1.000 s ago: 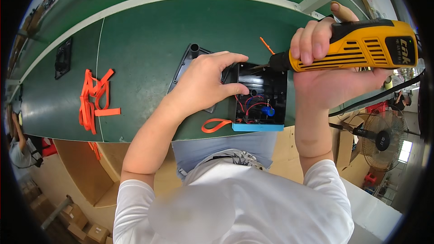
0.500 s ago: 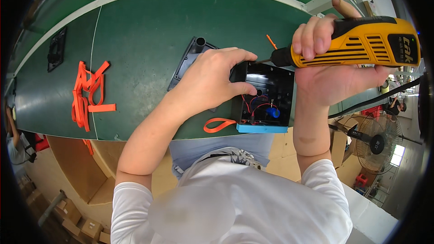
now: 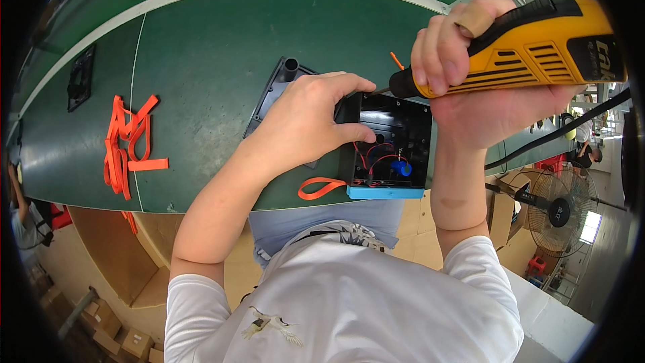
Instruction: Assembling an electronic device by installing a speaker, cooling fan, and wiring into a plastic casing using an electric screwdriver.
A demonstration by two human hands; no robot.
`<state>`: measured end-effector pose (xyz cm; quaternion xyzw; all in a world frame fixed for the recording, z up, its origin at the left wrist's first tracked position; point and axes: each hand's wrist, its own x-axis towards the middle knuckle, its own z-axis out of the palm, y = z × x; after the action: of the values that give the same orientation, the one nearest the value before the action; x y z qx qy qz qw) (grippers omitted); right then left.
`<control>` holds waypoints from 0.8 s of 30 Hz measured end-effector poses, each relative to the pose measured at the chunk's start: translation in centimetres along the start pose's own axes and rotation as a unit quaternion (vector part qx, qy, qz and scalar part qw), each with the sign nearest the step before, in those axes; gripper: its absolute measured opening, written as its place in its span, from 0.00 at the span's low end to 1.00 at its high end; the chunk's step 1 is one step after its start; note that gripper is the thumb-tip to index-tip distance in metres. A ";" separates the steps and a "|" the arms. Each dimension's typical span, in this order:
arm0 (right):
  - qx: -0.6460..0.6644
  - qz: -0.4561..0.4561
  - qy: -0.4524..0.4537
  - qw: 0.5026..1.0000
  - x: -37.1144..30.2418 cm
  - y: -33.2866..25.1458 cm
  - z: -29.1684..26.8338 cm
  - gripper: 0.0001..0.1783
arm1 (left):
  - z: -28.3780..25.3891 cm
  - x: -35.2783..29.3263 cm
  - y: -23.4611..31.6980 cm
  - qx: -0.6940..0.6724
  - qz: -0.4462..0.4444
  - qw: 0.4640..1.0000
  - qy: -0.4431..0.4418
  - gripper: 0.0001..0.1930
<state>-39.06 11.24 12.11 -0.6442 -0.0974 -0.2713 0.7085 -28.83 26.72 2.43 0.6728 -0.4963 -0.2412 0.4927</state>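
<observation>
My left hand point(image 3: 310, 114) grips the left wall of an open black plastic box point(image 3: 410, 128), fingers at its far corner and thumb inside. Red wires and a blue cylindrical part point(image 3: 402, 167) lie in the box; a light blue strip point(image 3: 386, 193) runs along its near side. Wrapped in my right hand point(image 3: 457, 74) is a yellow and black electric screwdriver point(image 3: 531, 60). Its bit points left to the box's far left corner; whether it touches a screw is too small to tell. An orange strap loop point(image 3: 321, 189) sticks out from the box's left side.
A black plastic cover point(image 3: 269, 94) lies partly beneath my left hand. Farther left on the green table point(image 3: 201, 47) are a pile of orange straps point(image 3: 117, 154) and another black part point(image 3: 81, 77). A black cable point(image 3: 557, 136) and a fan point(image 3: 557, 212) are at right.
My right hand's raised, tan-wrapped finger has come down onto the screwdriver's body. The screwdriver now tilts more, its back end higher. My left hand still holds the box.
</observation>
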 end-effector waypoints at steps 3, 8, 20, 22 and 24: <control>0.028 -0.001 0.016 0.999 -0.2 0.1 -0.4 0.56 | 0.0 0.1 0.1 0.002 -0.002 1.000 -0.002 0.29; 0.087 0.033 0.113 0.989 0.3 -0.1 -0.5 0.61 | 0.0 0.8 0.8 0.009 0.001 1.000 -0.025 0.29; 0.074 -0.026 0.114 0.990 -0.7 2.2 0.6 0.50 | 1.0 0.1 0.3 -0.029 -0.123 0.992 -0.018 0.27; 0.087 -0.045 0.127 0.987 -0.5 1.9 0.6 0.50 | 1.1 0.4 1.0 -0.042 -0.143 0.988 -0.033 0.27; 0.088 -0.058 0.126 0.987 -0.4 2.0 0.6 0.49 | 1.1 0.4 1.1 -0.052 -0.149 0.987 -0.031 0.26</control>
<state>-38.26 11.92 10.30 -0.5338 -0.0679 -0.3810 0.7519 -30.00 25.84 3.04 0.7054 -0.3920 -0.3578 0.4699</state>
